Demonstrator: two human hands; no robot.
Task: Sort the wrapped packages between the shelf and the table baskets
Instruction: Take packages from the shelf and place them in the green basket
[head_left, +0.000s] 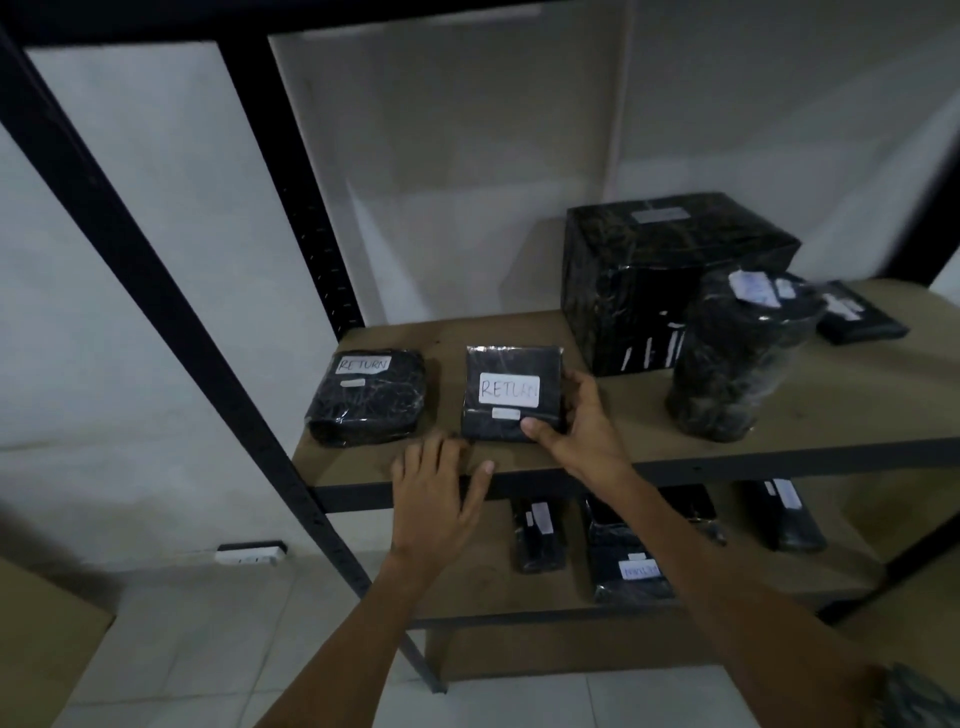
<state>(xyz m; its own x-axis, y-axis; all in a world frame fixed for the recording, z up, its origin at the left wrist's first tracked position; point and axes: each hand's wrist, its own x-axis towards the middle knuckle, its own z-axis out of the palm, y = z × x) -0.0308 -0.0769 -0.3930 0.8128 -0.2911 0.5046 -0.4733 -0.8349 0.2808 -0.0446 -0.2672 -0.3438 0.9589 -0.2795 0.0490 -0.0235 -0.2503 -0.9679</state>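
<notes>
Landmark: we take the large box (670, 275) as our reference. It is square-cornered, wrapped in glossy black film, and stands at the back of the brown fibre shelf board (857, 395).
Rounded package (366, 400): well left of the large box. It is soft and pillow-shaped in crinkled black plastic, with a handwritten "RETURN" label on top. No hand touches it.
Left hand (434, 488): left of the large box and nearer to us. The fingers are straight and spread, holding nothing, with the palm over the board's front edge.
Flat package (506, 395): the item in hand. It lies on the board just left of the large box and apart from it. It is thin and square in dull, taut film, with its "RETURN" label face up.
Right hand (582, 421): between the flat package and the large box. The thumb presses the package's near edge and the fingers curl round its right edge, so we record a firm grasp.
Step in hand: we judge a lift or a set-down and cannot tell which. The film looks slick, so we advise sliding the free hand under the near edge, keeping the label up and staying clear of the rounded package.
Cylinder package (727, 364): in front of the large box, to its right. It stands upright in shiny wrinkled wrap.
Thin packet (857, 317): right of the large box, lying flat.
Baskets: not in view.
</notes>
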